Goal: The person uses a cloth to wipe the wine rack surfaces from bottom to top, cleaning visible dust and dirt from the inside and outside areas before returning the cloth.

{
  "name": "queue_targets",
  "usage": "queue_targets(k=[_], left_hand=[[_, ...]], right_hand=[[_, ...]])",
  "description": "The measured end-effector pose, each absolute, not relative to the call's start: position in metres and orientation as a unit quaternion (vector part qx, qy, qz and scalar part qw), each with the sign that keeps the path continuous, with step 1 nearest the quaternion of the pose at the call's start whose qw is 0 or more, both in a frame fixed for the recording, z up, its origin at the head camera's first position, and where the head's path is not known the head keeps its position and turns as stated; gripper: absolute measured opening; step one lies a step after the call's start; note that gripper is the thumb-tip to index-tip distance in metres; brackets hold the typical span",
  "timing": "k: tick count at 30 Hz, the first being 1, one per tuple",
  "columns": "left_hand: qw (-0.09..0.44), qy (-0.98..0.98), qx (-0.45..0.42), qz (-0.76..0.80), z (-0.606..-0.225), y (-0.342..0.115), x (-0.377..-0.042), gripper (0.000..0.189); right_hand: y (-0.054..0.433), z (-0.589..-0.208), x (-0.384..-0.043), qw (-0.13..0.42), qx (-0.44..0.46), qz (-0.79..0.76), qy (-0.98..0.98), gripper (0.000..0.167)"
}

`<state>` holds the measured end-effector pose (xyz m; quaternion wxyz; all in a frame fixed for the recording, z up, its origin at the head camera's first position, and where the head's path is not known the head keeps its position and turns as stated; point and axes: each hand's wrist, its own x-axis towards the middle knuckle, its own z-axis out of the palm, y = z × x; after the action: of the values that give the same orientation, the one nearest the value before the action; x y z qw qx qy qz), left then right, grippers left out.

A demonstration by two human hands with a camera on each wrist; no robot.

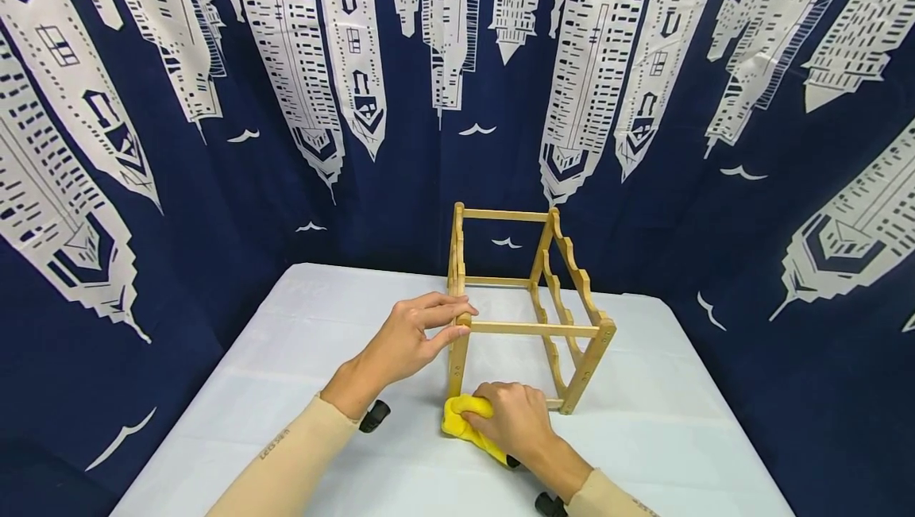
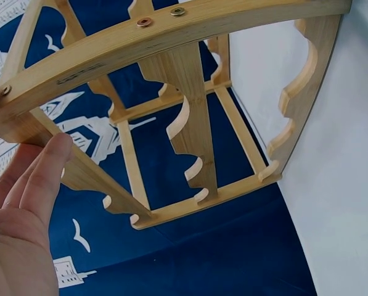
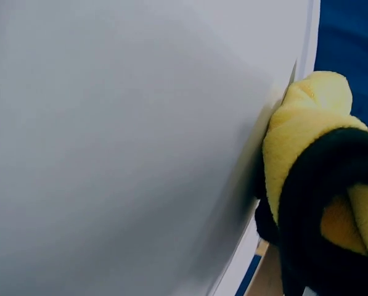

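A light wooden rack [image 1: 532,329] with scalloped rails stands upright on the table. At its near left upper corner my left hand [image 1: 411,336] holds the frame between thumb and fingers. The left wrist view shows the fingers [image 2: 45,179] beside the end of the curved-looking bar [image 2: 233,18], with metal fasteners set in it. My right hand [image 1: 516,422] grips a bunched yellow cloth [image 1: 457,415] against the foot of the rack's near left post. In the right wrist view the cloth [image 3: 301,132] shows a dark border; the fingers are mostly hidden behind it.
The white-covered table [image 1: 300,453] runs under the rack, its far edge just behind it. A navy curtain [image 1: 400,207] with white building prints hangs behind and at both sides. Black clips [image 1: 374,416] show at my wrists.
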<state>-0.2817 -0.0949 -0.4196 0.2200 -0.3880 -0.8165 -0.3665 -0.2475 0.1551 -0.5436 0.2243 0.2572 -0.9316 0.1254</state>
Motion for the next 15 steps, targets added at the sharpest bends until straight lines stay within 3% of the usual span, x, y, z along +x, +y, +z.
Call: queue_targets(k=[5, 9, 15], left_hand=[[0.221, -0.803, -0.404, -0.379, -0.420, -0.094, -0.282, 0.029], [0.217, -0.792, -0.411, -0.395, -0.420, -0.095, -0.284, 0.029], [0.221, -0.778, -0.421, -0.410, -0.422, -0.098, -0.288, 0.029]], right_hand=[[0.165, -0.546, -0.244, 0.252, 0.281, 0.177, -0.909, 0.029], [0.173, -0.541, -0.243, 0.327, 0.327, 0.233, -0.855, 0.034], [0.168, -0.517, -0.247, 0.455, 0.354, 0.324, -0.750, 0.028]])
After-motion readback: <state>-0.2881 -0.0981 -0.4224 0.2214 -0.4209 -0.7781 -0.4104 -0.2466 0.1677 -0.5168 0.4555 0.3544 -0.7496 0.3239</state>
